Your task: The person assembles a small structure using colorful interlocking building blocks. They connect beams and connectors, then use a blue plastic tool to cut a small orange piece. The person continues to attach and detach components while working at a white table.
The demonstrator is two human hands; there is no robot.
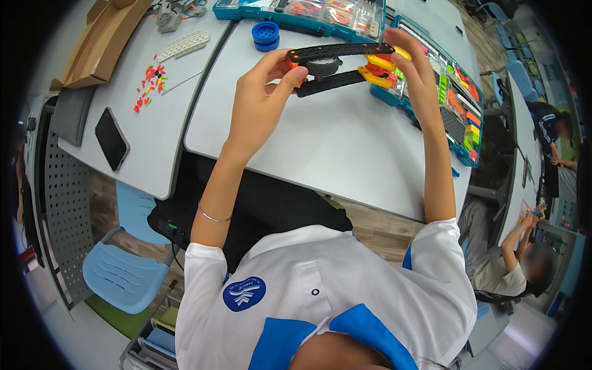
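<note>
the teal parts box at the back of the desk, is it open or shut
Open: the teal parts box has no lid over it, and its compartments of coloured pieces show plainly from above.

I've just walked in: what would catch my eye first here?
Both hands, the left hand and the right hand, hold up a black beam assembly with yellow and orange parts above the grey table. Beside it lies a teal parts tray; small colourful pieces are scattered at far left.

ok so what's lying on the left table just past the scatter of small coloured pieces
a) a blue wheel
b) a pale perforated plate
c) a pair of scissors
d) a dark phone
b: the pale perforated plate lies just beyond the small coloured pieces on the left table, while the dark phone sits on the near side and the blue wheel is on the other table.
</note>
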